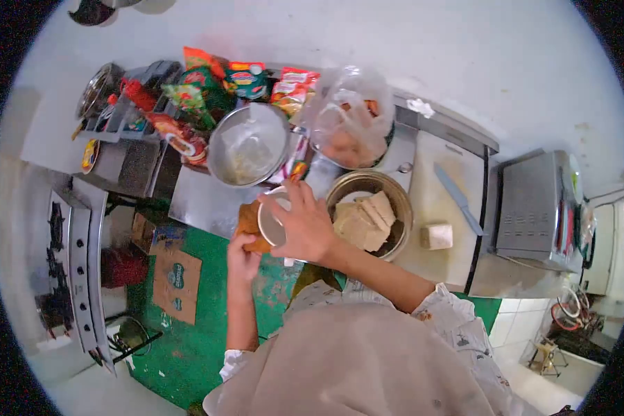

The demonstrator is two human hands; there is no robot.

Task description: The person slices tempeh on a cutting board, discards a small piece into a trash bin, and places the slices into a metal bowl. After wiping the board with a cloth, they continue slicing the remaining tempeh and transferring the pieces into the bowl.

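The right hand (305, 225) is closed around a white round lid (272, 220), fingers curled over its rim. Just below, the left hand (243, 258) grips a brown container (249, 223) from underneath. Both are held over the counter (437, 201) edge, just beside a metal bowl (399, 208) of pale slices (364, 220). A knife (457, 197) lies further right.

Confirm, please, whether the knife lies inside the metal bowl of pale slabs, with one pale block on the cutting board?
No: the knife lies on the cutting board beside the pale block, outside the metal bowl. The head view shows it.
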